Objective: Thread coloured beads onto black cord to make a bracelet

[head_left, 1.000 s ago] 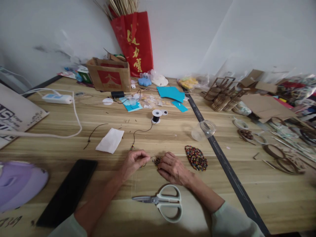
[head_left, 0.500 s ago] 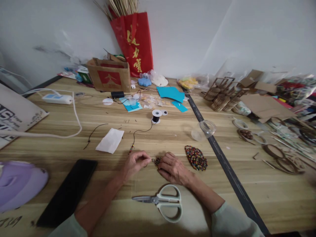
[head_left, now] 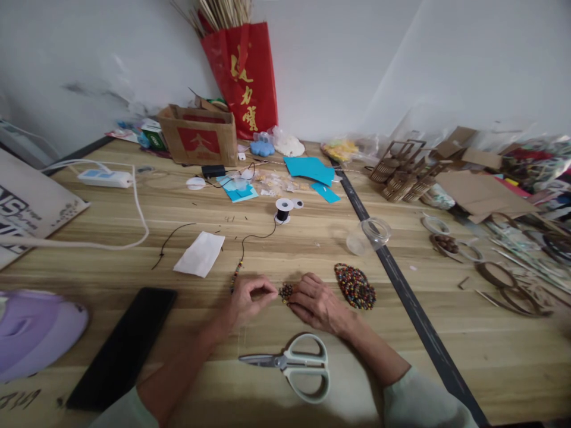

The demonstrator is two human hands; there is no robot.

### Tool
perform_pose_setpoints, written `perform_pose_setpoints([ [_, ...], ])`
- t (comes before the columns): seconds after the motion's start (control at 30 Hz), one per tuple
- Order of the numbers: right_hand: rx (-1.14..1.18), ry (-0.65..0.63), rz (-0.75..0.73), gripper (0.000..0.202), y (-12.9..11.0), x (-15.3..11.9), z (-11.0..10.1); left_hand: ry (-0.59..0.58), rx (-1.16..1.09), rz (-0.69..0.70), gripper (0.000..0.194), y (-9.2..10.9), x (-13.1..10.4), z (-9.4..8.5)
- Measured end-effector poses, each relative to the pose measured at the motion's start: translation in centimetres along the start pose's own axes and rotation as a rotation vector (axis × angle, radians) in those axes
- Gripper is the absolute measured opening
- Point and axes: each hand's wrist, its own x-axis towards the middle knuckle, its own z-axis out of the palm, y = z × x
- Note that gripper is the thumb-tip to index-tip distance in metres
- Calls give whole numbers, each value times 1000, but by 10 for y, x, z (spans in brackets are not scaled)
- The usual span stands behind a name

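Wooden table (head_left: 392, 321) seen from above by the person working at it. At the back, a red bag (head_left: 263, 71) bears 3 gold Chinese characters, the lower 2 reading 力寶, the top one partly covered by a handle. Large dark letters, apparently "NS", show on a pale bag (head_left: 40, 208) at the left edge; handwriting on the near left corner is hard to read. The red bag holds thin pale sticks (head_left: 227, 12). Beside it stands an open cardboard box (head_left: 198, 142) with a red panel, its contents unclear. On the right, a small dish (head_left: 451, 254) contains round brown pieces (head_left: 446, 242). A white-ended spool (head_left: 282, 211) carries black cord (head_left: 259, 236), which runs toward the person through a short row of coloured beads (head_left: 236, 275). The left hand (head_left: 254, 297) makes a narrow pinch, thumb and forefinger meeting, apparently on this cord, just beside a small pile of loose beads (head_left: 285, 291) at table centre. The right hand (head_left: 319, 304) lies palm down, fingers curled at the pile's other side; whether it grips any bead cannot be told. A coiled bead strand (head_left: 355, 286) rests near it; scissors (head_left: 307, 358) lie nearer the person, blades pointing left.
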Motion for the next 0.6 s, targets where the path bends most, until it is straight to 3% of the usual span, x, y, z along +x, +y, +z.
perform_pose_setpoints([
  [0.27,254,244,65,6,-5,3,10,-26,132,132,11,1,-5,9],
  [0.6,402,304,145,9,-6,6,16,-21,173,164,12,0,-7,11],
])
